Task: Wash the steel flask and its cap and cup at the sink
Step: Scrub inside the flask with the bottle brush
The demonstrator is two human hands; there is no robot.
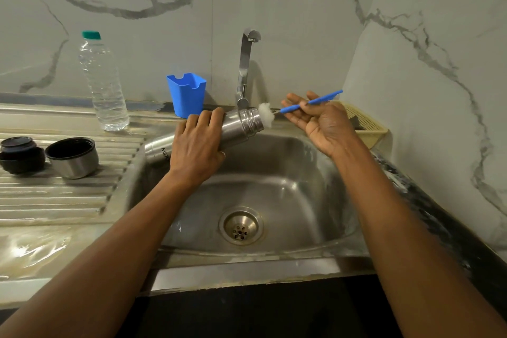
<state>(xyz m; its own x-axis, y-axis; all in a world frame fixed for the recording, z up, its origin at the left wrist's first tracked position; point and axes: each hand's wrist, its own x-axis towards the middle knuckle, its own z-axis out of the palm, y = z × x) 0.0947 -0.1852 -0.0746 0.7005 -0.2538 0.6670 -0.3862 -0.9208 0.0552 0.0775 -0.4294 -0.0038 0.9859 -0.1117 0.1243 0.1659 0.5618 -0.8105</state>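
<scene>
The steel flask [241, 125] lies tilted over the sink's back left corner, mouth pointing right. My left hand [196, 145] grips it round the middle from above. My right hand [319, 119] pinches the blue handle of a bottle brush [310, 103], whose white bristle head [266, 115] sits at the flask's mouth. On the ribbed drainboard at left stand the steel cup [72, 158], open side up, and the black cap [20, 155] beside it.
The steel sink [277, 189] with its drain [241, 225] lies below my hands. A tap [245, 68] rises behind the flask, no water running. A blue plastic holder [187, 94] and a clear water bottle [103, 82] stand at the back. A yellow basket [365, 122] sits right.
</scene>
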